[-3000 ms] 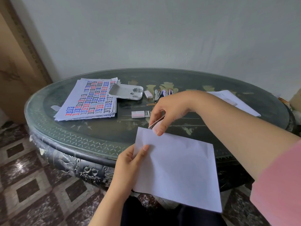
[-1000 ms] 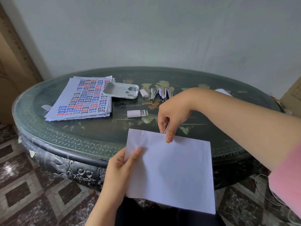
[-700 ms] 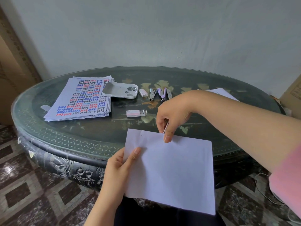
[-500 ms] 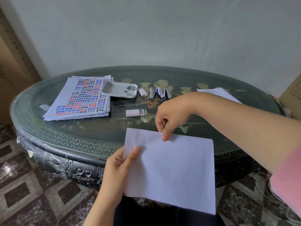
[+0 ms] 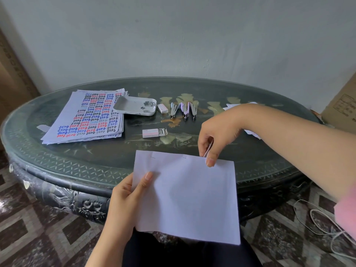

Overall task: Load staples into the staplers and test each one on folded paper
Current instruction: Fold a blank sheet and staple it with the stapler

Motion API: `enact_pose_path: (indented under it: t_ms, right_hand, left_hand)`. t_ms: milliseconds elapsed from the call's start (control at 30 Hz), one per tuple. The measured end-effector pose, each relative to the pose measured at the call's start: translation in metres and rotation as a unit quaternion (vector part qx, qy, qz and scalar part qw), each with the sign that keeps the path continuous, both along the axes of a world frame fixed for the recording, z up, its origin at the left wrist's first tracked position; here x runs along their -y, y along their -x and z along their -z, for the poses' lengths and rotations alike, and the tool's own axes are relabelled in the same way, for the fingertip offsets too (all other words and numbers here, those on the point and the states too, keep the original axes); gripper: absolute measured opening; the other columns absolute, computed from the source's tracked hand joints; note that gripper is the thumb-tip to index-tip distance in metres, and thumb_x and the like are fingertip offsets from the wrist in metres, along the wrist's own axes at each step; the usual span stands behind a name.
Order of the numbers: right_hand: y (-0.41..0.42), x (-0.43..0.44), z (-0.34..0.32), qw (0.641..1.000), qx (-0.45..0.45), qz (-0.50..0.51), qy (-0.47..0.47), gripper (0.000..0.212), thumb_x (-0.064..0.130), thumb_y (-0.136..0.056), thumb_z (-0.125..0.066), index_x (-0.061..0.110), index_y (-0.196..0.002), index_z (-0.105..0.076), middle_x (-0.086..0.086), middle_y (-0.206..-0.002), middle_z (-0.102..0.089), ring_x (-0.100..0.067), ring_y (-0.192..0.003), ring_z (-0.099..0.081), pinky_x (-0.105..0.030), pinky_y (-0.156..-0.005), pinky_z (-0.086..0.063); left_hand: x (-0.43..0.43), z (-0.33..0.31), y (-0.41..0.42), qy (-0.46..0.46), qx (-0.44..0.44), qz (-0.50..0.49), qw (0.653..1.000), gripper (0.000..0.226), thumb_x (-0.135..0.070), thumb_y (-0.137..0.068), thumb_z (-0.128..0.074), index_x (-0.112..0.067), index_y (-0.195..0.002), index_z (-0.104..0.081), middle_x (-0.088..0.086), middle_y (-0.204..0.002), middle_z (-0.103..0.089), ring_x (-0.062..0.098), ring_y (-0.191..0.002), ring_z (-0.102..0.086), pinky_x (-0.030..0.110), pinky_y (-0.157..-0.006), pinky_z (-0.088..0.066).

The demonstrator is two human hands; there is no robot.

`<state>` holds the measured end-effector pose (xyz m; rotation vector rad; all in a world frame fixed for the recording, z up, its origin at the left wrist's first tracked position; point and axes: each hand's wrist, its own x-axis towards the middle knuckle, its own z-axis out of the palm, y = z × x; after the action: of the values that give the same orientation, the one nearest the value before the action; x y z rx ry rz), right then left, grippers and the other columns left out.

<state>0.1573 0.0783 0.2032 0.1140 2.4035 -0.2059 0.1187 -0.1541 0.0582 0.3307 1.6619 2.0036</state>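
Fingers point(image 5: 211, 160) of the right hand point(image 5: 215, 135) are clenching round a small stapler point(image 5: 208, 149), mostly hidden in the grip, and are holding its nose at the far edge of the folded paper point(image 5: 188, 199), toward that edge's right end. Fingers point(image 5: 147, 176) of the left hand point(image 5: 125, 197) are grasping the same paper at its left side, thumb lying on top. Bench point(image 5: 57, 166), dark, oval and glossy, is carrying the rest. Folded paper is hanging out past the bench's near rim, above the lap, with only its far edge lying over the bench top. Stack of printed sheets point(image 5: 90, 118) is sitting at bench left. White tray point(image 5: 127, 106) is overlapping the stack's far right corner and is holding loose staple strips point(image 5: 148, 106) at its right end. Three staplers point(image 5: 185, 110) are lying side by side right of the tray, well apart from the hands. Open staple box point(image 5: 154, 132) is lying between the stack and the right hand, drawer pulled out to the right. Small closed box point(image 5: 162, 108) is sitting between tray and staplers. Two staples point(image 5: 184, 156) are showing along the paper's far edge, left of the held stapler.
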Motion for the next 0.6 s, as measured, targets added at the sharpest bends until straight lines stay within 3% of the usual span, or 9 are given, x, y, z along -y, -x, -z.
enact_pose_path:
  t_ms: [233,367,467,600]
  right_hand:
    - [-0.007,-0.006,-0.002,1.000,0.006,0.021,0.007,0.033,0.044,-0.078,-0.074,0.025,-0.105,-0.072,0.013,-0.101,-0.072,-0.001,-0.091,-0.063,-0.006,-0.066,-0.044]
    - [-0.009,-0.006,-0.002,1.000,0.020,0.012,0.004,0.033,0.041,-0.079,-0.074,0.021,-0.105,-0.073,0.011,-0.103,-0.072,-0.003,-0.089,-0.062,-0.018,-0.081,-0.049]
    - [-0.011,-0.006,-0.001,1.000,0.027,0.006,0.000,0.033,0.041,-0.079,-0.074,0.019,-0.104,-0.073,0.012,-0.099,-0.071,-0.001,-0.085,-0.061,-0.019,-0.082,-0.049]
    - [-0.013,-0.008,0.002,1.000,0.031,-0.002,0.002,0.029,0.039,-0.079,-0.075,0.019,-0.100,-0.073,0.010,-0.094,-0.072,0.001,-0.076,-0.059,-0.017,-0.076,-0.048]
  left_hand:
    - [0.000,0.000,0.000,0.008,-0.015,-0.004,1.000,0.016,-0.033,-0.074,-0.066,-0.027,-0.085,-0.076,0.009,-0.088,-0.076,0.024,-0.078,-0.071,0.043,-0.074,-0.052]
    - [0.000,0.000,-0.001,0.004,-0.017,0.004,1.000,0.037,-0.052,-0.062,-0.077,-0.025,-0.087,-0.076,0.009,-0.089,-0.076,0.022,-0.076,-0.071,0.040,-0.072,-0.053]
    - [0.000,0.000,0.000,0.007,-0.007,-0.005,1.000,0.016,-0.030,-0.075,-0.066,-0.021,-0.083,-0.076,0.009,-0.086,-0.076,0.020,-0.072,-0.070,0.035,-0.064,-0.055]
    - [0.000,-0.001,0.000,0.014,-0.011,-0.007,1.000,0.014,-0.028,-0.076,-0.064,-0.023,-0.081,-0.076,0.007,-0.084,-0.076,0.018,-0.068,-0.070,0.035,-0.063,-0.054]
